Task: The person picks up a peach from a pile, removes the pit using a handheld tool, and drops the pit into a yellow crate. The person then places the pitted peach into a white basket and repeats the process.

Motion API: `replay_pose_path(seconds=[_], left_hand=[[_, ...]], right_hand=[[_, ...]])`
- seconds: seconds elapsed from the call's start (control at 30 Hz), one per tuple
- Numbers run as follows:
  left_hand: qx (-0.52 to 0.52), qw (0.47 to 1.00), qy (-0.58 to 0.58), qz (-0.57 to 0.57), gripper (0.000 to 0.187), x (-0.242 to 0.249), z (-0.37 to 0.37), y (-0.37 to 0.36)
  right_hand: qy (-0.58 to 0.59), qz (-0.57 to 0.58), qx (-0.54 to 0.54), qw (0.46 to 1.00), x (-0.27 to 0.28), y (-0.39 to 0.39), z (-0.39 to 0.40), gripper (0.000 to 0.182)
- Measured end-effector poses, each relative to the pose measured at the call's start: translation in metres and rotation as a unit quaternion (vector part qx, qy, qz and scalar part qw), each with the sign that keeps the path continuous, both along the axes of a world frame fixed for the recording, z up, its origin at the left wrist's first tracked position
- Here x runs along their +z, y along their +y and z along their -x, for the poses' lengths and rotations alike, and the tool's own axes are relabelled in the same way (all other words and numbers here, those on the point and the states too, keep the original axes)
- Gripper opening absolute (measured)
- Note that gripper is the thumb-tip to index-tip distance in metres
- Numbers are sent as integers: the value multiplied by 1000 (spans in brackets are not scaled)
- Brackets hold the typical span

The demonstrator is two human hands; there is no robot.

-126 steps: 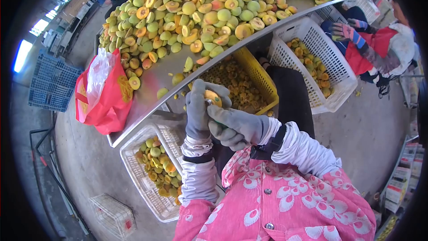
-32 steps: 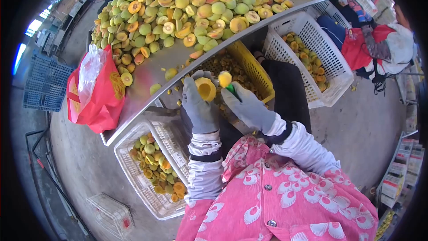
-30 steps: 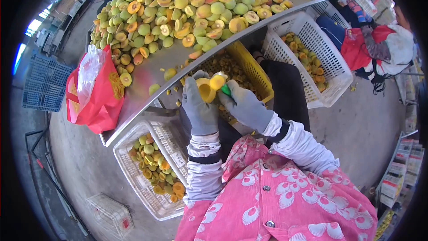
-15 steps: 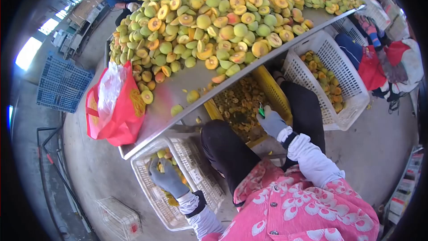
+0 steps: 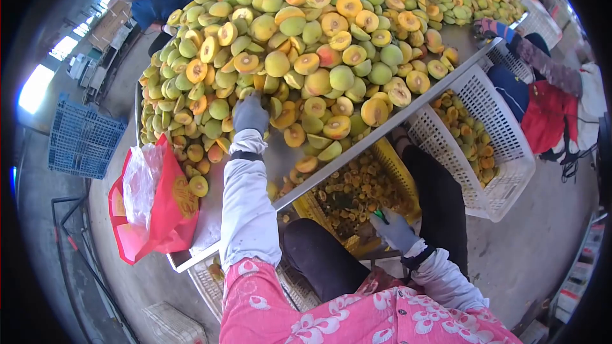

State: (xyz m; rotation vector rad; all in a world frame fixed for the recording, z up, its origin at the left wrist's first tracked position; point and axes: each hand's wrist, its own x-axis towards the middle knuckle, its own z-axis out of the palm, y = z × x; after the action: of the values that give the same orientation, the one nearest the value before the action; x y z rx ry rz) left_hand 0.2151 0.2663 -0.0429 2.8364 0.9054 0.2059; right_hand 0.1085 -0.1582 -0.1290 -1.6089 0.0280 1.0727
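Note:
A large heap of halved and whole yellow-green fruit (image 5: pixel 319 64) lies on a metal table (image 5: pixel 207 220). My left hand (image 5: pixel 250 114), in a grey glove, reaches into the near side of the heap. Its fingertips are down among the fruit, so its grip cannot be made out. My right hand (image 5: pixel 396 232), also gloved, is closed round a small tool with a green handle (image 5: pixel 380 216). It is above the near end of a yellow crate (image 5: pixel 400 175) that holds pits and fruit scraps.
A red bag (image 5: pixel 167 216) with clear plastic stands on the table's left corner. White crates (image 5: pixel 503 127) are at the right and below the table edge. Blue crates (image 5: pixel 83 137) stand far left. Co-workers are at the upper left and the right, one hand (image 5: pixel 494 28) at the heap.
My left hand has moved from the lower-left white crate up and forward to the heap. My right hand is slightly lower in view. The co-worker at right has reached to the table.

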Motion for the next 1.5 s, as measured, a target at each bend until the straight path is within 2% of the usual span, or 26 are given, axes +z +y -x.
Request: replay_pose_path(seconds=[0.07,0.13,0.17,0.27,0.33,0.4,0.47,0.5,0.53,0.57,0.6,0.67,0.73,0.8,0.83,0.87,0.9,0.93,0.97,1.07,1.1,1.17,1.23,1.3,1.4,1.5], left_hand=[[-9,998,-6,-58,38,-7,6,-6],[-21,996,73,37,35,-7,22,-18],[-22,996,74,35,35,-4,35,-23],[64,966,-75,239,28,12,97,-39],[59,891,-236,383,28,20,128,-67],[-87,812,-284,503,31,51,160,-126],[-142,811,-223,522,33,71,188,-180],[-144,808,-223,527,33,64,197,-202],[-123,770,-284,558,34,57,205,-223],[-102,728,-345,584,37,55,207,-240],[-106,727,-348,583,37,58,207,-254],[14,634,-429,643,45,72,211,-275],[5,612,-426,666,51,71,211,-276],[51,468,-517,715,55,77,205,-286],[7,499,-523,691,56,75,207,-281],[6,496,-526,691,56,74,211,-281],[1,527,-514,677,57,74,214,-281],[-9,556,-500,663,57,77,214,-280],[-6,522,-491,697,59,76,213,-278],[-51,521,-498,691,56,85,213,-288],[-36,577,-507,640,57,89,213,-296],[-44,569,-510,644,56,87,213,-297],[-44,564,-516,643,56,84,215,-297],[-50,595,-535,598,53,83,214,-300],[-29,588,-546,596,53,87,218,-301],[4,580,-515,631,49,89,221,-295]], right_hand=[[-6,6,21,1000,2,0,-1,28],[-18,5,39,999,11,3,-4,29],[-45,9,61,997,21,5,-6,29],[-82,0,85,993,40,11,-3,30],[-265,-19,123,956,52,19,-5,35],[-14,-176,2,984,70,46,0,36],[292,-293,-20,910,125,47,-5,37],[290,-289,-25,912,123,54,0,37],[287,-337,-35,896,115,62,6,34],[282,-385,-43,877,117,69,11,31],[278,-386,-42,879,122,72,18,31],[143,-391,-96,904,143,73,38,18],[116,-364,-88,920,142,67,45,14],[-98,-225,-8,969,140,53,49,15],[-102,-225,-6,969,140,45,50,15],[-285,-167,43,943,141,37,53,18],[-457,-103,89,879,142,31,57,21],[-463,-102,85,876,146,30,61,21],[-460,-101,71,879,151,30,65,23],[-457,-79,69,883,157,30,64,25],[-457,-77,69,883,159,29,63,25],[-453,-73,71,885,160,28,65,25],[-474,-77,69,875,160,29,67,35],[-461,-81,74,881,158,32,68,36],[-451,-94,79,884,152,35,75,37],[-410,-170,67,894,151,37,77,39]])
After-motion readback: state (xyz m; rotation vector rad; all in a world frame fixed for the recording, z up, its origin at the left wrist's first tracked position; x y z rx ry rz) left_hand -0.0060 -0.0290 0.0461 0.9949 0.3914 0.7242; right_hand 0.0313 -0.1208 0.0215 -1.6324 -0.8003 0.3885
